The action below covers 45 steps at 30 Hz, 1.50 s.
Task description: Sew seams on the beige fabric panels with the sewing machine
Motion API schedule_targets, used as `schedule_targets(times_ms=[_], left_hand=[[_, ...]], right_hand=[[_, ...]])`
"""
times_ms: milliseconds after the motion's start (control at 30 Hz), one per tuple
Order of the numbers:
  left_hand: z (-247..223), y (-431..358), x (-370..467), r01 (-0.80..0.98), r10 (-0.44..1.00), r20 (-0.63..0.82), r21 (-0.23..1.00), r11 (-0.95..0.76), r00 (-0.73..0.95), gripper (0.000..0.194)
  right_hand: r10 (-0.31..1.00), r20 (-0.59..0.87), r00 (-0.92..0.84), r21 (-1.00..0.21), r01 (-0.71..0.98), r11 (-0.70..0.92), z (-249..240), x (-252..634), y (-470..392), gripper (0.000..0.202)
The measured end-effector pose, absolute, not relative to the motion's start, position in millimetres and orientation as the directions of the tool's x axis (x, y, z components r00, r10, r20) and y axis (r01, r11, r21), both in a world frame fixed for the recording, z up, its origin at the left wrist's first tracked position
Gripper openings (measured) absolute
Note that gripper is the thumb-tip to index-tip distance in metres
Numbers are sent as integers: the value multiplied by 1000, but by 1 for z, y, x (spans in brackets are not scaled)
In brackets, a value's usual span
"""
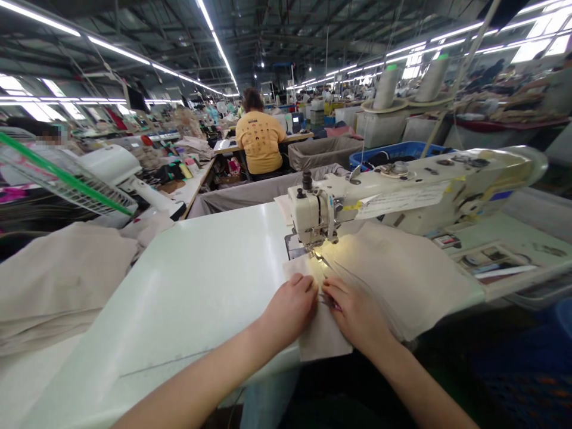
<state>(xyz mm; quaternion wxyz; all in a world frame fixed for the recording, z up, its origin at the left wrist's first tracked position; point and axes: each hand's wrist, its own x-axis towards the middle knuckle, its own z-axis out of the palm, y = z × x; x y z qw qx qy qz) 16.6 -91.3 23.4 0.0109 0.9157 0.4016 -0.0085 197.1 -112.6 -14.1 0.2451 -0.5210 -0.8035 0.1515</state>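
Observation:
A narrow beige fabric strip [324, 336] lies under the needle area of a white sewing machine [308, 214], its near end hanging over the table edge. My left hand [295, 301] is closed on the strip's left side, fingers bent and pressed together. Just to its right, my right hand [355, 310] pinches the same fabric close to the presser foot [317, 256]. A small dark, thin thing shows under my right fingers, too unclear to name. Larger beige fabric panels [397, 274] spread out right of my right hand, beneath the machine arm.
The pale green table [214, 268] extends left. Beige fabric [58, 280] is piled at far left, near a white fan [111, 170]. A parts tray [491, 262] sits at right. Ahead, a person in a yellow shirt [261, 140] sits beyond a grey cloth bin [322, 152].

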Motion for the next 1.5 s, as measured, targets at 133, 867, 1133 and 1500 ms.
schedule_targets(times_ms=[133, 867, 1133, 1500], left_hand=[[23, -92, 13, 737, 738, -31, -24, -675, 674, 19], [20, -41, 0, 725, 719, 100, -38, -688, 688, 16], [12, -30, -5, 724, 709, 194, -7, -690, 677, 18], [8, -49, -6, 711, 700, 245, 55, -701, 671, 25]], right_hand=[[917, 192, -348, -466, 790, 398, -12, 198, -120, 45], [930, 82, -359, -397, 844, 361, 12, 185, -73, 31], [956, 124, -265, -382, 877, 292, 10, 193, -86, 29], [973, 93, -211, -343, 911, 230, -1, 196, -109, 29]])
